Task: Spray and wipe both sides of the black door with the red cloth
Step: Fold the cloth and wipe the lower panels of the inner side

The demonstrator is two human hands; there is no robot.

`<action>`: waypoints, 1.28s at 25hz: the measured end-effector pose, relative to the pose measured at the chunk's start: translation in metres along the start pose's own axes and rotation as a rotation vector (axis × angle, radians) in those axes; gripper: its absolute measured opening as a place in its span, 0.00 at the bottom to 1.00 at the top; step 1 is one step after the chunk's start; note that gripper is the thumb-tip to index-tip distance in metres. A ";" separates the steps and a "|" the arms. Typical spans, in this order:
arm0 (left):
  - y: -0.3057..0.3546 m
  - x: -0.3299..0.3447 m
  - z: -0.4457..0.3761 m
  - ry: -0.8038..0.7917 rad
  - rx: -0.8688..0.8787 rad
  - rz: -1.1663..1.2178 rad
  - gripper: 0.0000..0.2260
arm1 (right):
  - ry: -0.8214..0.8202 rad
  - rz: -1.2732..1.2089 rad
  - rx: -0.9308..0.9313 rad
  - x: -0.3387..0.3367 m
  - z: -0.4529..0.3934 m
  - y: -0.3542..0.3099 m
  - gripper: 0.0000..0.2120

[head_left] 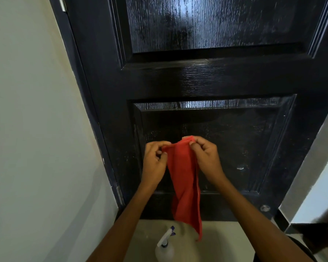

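Observation:
The black panelled door [206,78] fills the view ahead, glossy with wet-looking streaks on its panels. In front of its lower panel hangs the red cloth [185,182], folded lengthwise and dangling down to floor level. My left hand [155,160] pinches the cloth's top left corner. My right hand [204,157] pinches its top right edge. A white spray bottle [165,246] with a blue-tipped nozzle stands on the floor below the cloth, between my forearms; neither hand touches it.
A white wall [32,129] runs along the left of the door frame, with a hinge [62,4] at the top left. To the right stand a grey wall edge [311,167] and a dark skirting. The floor [225,241] is pale tile.

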State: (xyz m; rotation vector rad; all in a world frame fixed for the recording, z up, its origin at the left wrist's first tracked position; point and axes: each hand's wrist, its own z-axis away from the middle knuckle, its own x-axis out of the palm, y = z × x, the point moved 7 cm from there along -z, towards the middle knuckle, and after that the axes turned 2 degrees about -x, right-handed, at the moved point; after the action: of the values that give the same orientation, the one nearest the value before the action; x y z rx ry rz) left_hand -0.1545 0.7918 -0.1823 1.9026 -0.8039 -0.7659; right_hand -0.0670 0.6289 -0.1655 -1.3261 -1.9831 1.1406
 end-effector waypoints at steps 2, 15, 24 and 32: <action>-0.031 -0.003 -0.004 -0.076 -0.206 0.111 0.23 | 0.051 -0.120 0.107 -0.005 -0.002 0.003 0.13; 0.007 -0.006 -0.004 -0.059 -0.116 0.178 0.06 | 0.095 -0.035 0.275 -0.052 -0.020 0.017 0.13; -0.041 -0.043 -0.015 0.141 -0.659 0.742 0.17 | -0.289 -0.357 0.644 0.019 0.021 0.059 0.17; -0.099 -0.012 0.061 -0.175 -0.619 0.458 0.30 | -0.140 -0.388 0.700 0.029 0.017 0.069 0.13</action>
State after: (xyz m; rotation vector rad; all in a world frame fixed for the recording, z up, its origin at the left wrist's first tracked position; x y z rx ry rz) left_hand -0.1872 0.8086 -0.2932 1.0631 -0.9331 -0.7798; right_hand -0.0576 0.6609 -0.2341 -0.4938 -1.5880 1.5493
